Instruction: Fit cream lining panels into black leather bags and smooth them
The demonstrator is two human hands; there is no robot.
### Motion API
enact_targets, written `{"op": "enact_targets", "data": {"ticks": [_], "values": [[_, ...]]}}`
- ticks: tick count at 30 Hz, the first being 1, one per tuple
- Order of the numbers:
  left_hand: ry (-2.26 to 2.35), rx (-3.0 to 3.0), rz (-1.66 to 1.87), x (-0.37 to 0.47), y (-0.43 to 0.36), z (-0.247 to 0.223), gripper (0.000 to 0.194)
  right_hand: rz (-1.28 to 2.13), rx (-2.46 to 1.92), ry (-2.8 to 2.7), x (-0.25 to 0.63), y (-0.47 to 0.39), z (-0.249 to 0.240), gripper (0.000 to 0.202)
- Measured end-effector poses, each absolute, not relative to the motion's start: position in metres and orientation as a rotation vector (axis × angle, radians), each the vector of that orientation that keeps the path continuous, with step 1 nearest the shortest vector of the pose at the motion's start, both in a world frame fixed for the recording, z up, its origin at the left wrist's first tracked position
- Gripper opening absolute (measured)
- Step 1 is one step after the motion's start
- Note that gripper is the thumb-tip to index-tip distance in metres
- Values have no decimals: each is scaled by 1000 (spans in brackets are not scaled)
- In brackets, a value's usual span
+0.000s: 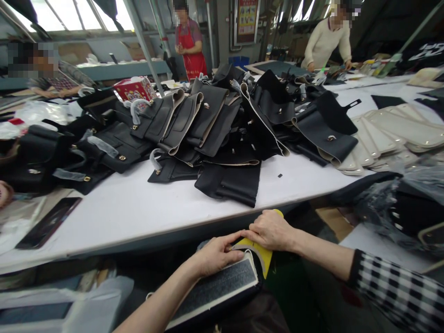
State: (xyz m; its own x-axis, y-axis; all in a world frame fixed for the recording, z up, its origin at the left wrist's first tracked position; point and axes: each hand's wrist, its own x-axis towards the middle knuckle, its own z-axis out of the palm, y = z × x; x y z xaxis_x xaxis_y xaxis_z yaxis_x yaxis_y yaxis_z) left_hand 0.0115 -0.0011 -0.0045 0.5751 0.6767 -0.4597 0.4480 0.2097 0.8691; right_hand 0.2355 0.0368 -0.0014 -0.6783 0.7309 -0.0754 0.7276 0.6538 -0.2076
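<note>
In front of my body is a dark, long bag piece (pixel 215 289) with a grey panel and a pale edge, tilted up toward the table. My left hand (pixel 215 254) grips its upper edge, thumb lying over the grey panel and forefinger reaching toward my other hand. A curved yellow sheet (pixel 265 259) with a pale rim stands at the end of this bag piece. My right hand (pixel 272 230) is closed around the yellow sheet's upper part, its fingers touching the left forefinger. The undersides of both hands are hidden.
Black leather bag parts (pixel 208 120) lie heaped across the white table (pixel 128 208). Pale panels (pixel 385 129) are stacked at the right, and a phone (pixel 48 223) lies at the left. Plastic-wrapped goods (pixel 409 208) sit close on my right. Several people work beyond.
</note>
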Motion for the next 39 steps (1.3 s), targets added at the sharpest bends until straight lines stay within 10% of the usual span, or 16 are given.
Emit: {"op": "enact_targets", "data": {"ticks": [39], "values": [[1000,1769,146,11,-6,2,28,253,-1446,-2941,220,14,-8,65]]}}
